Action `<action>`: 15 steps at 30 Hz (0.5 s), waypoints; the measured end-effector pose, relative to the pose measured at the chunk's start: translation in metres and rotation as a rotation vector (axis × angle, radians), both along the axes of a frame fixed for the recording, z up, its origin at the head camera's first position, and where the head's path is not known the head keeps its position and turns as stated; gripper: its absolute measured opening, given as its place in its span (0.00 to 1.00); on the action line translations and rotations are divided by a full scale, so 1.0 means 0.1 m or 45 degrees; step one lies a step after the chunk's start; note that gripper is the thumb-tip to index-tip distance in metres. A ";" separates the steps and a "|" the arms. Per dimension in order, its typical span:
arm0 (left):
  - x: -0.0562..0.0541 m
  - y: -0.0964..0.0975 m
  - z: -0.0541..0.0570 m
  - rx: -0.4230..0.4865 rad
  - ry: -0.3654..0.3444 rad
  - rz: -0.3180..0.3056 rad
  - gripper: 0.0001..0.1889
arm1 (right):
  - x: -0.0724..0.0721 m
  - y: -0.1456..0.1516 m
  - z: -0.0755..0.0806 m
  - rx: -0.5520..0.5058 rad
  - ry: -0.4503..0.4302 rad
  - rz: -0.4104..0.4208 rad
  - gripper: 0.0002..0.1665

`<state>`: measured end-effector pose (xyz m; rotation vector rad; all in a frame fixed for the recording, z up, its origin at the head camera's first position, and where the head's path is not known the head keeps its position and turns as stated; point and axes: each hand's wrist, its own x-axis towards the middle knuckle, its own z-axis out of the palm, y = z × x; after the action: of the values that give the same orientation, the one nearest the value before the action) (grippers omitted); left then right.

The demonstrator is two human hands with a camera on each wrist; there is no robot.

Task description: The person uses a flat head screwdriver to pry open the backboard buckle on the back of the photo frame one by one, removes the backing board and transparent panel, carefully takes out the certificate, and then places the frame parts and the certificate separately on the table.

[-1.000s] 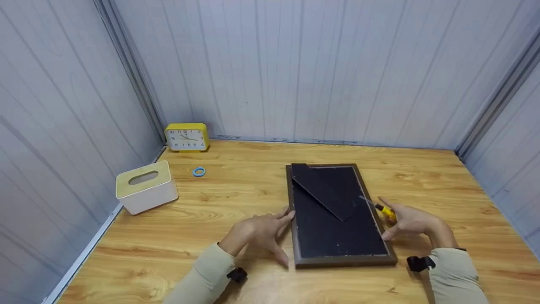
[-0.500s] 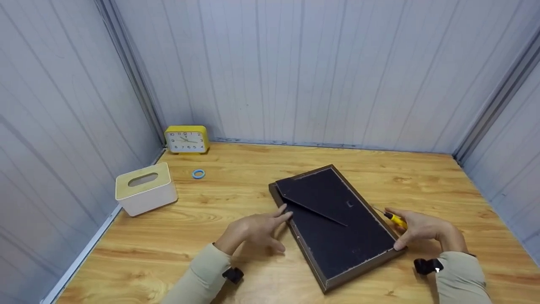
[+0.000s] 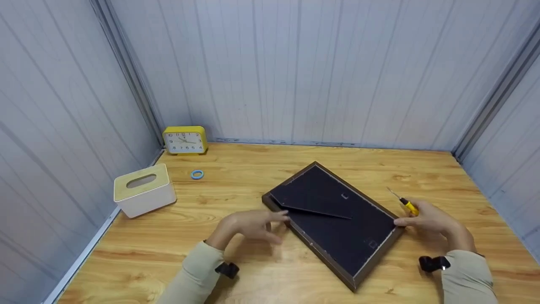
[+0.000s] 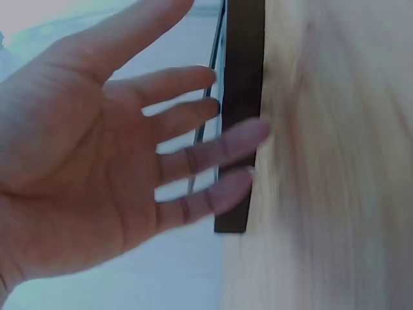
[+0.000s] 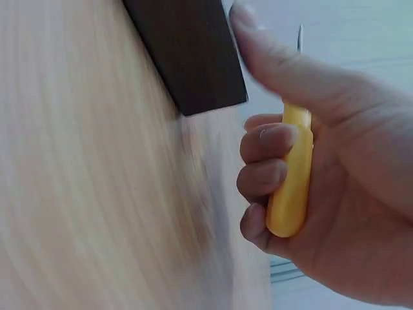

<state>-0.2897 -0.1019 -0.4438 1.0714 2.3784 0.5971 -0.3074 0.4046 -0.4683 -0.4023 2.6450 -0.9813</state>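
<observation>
A dark picture frame [image 3: 327, 236] lies back up on the wooden table, turned at an angle, its black stand flap [image 3: 310, 207] slightly raised. My right hand [image 3: 434, 221] curls its fingers round the yellow handle of a screwdriver [image 5: 293, 174], whose thin metal shaft points away from me. The right thumb touches the frame's right corner. With fingers extended and spread, my left hand [image 3: 255, 228] is at the frame's left edge. In the left wrist view its fingertips overlap the frame's brown side [image 4: 244, 77], and nothing is in its palm.
A yellow alarm clock [image 3: 185, 140] stands at the back left by the wall. In front of it are a light blue ring [image 3: 197, 174] and a white tissue box [image 3: 145, 198] with a wooden lid. Pale panel walls [image 3: 278, 71] enclose the table at the back and sides.
The picture frame has turned counterclockwise from nearly straight to a steep slant. My right hand has moved right with its corner, still holding the screwdriver; the left hand has shifted slightly left.
</observation>
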 end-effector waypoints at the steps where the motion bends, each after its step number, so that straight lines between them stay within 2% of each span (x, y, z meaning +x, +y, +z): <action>1: -0.05 -0.04 0.01 0.063 0.019 0.041 0.31 | 0.00 0.00 0.00 0.011 -0.002 0.020 0.48; 3: -0.16 -0.09 0.01 0.178 0.059 0.195 0.21 | 0.00 -0.02 0.00 0.037 -0.017 0.073 0.56; 5: -0.29 -0.10 0.00 0.272 0.112 0.393 0.14 | 0.00 -0.05 -0.01 0.066 -0.039 0.116 0.61; 7: -0.45 -0.08 -0.03 0.318 0.150 0.569 0.13 | 0.00 -0.07 -0.01 0.083 -0.057 0.138 0.63; 9: -0.57 -0.06 -0.08 0.315 0.139 0.700 0.16 | 0.00 -0.08 -0.01 0.091 -0.085 0.137 0.64; 12: -0.74 0.00 -0.10 0.283 0.077 0.744 0.22 | 0.00 -0.08 -0.01 0.101 -0.085 0.125 0.64; 15: -0.82 0.05 -0.11 0.232 0.033 0.730 0.31 | 0.00 -0.07 -0.02 0.089 -0.084 0.110 0.64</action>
<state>-0.3716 -0.0969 -0.4546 0.4438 2.6976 1.0128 -0.3076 0.3980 -0.4703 -0.4555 2.5716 -0.8585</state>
